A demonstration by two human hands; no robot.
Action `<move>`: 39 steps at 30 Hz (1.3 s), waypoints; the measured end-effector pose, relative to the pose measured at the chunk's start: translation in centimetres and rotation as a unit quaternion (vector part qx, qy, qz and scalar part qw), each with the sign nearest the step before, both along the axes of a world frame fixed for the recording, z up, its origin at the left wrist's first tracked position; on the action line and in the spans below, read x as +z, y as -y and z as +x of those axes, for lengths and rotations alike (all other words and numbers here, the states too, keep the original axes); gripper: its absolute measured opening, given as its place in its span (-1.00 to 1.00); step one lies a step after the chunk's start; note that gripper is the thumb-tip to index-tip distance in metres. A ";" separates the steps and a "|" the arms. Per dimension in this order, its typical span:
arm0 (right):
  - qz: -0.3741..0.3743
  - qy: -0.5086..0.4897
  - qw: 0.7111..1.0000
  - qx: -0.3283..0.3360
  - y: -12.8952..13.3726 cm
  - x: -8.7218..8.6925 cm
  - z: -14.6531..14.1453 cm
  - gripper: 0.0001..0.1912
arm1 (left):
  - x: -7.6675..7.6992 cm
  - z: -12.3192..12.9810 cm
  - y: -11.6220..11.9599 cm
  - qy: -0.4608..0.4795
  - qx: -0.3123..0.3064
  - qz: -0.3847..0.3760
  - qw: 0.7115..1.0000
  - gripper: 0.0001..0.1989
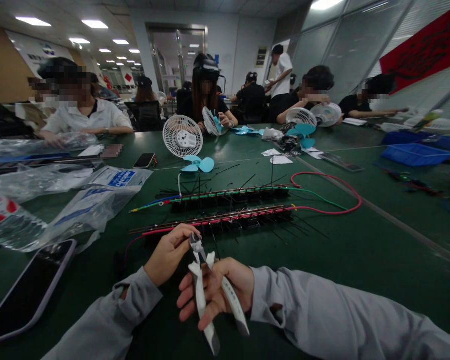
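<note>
White-handled cutting pliers point(199, 290) lie in my right hand point(219, 290), their handles spread apart and the jaws pointing away from me. My left hand point(171, 254) is closed, its thumb and fingertips pinched beside the plier jaws at the near edge of a wired strip; what it pinches is too small to make out. That near strip point(225, 220) carries a red cable and many thin black tie ends sticking out. Behind it lies a similar strip point(232, 195) with green and blue wires. A red cable loop point(361, 200) curves out to the right.
A phone point(30, 290), a water bottle point(13, 225) and plastic bags point(97, 200) lie at left. Fan parts point(182, 136) and blue blades point(198, 164) stand beyond the strips. Blue trays point(416, 154) sit at right. Several people sit across the green table point(360, 255).
</note>
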State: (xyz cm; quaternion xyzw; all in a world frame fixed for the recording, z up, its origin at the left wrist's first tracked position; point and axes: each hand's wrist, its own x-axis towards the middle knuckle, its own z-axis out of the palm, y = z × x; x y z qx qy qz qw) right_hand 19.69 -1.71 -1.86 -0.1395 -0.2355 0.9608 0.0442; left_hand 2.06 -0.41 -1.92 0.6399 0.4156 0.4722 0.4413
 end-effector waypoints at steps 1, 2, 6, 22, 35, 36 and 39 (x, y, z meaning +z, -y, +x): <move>0.001 -0.004 1.000 -0.004 0.0 -0.1 0.0 -0.45 | 0.0 0.0 0.0 -0.002 -0.001 0.001 1.000 -0.86; 0.003 -0.007 1.000 -0.009 0.0 -0.3 0.0 -0.46 | 0.0 0.0 0.0 -0.004 -0.003 0.002 1.000 -0.86; 0.009 -0.002 1.000 -0.010 0.0 -0.7 0.1 -0.54 | 0.0 0.0 0.0 -0.012 -0.004 0.008 1.000 -0.86; -0.024 0.038 0.999 0.016 -0.2 1.0 0.5 -0.74 | 0.0 -0.2 -0.1 -0.007 -0.001 0.006 1.000 -0.83; -0.045 0.071 0.996 0.010 0.1 1.9 0.5 -0.79 | -0.1 -0.3 -0.1 -0.014 -0.006 0.003 1.000 -0.81; -0.045 0.072 0.996 0.010 0.1 1.9 0.5 -0.80 | -0.1 -0.3 -0.1 -0.014 -0.006 0.004 1.000 -0.81; -0.046 0.074 0.996 0.013 0.2 2.0 0.5 -0.81 | -0.1 -0.3 -0.1 -0.013 -0.005 0.007 1.000 -0.81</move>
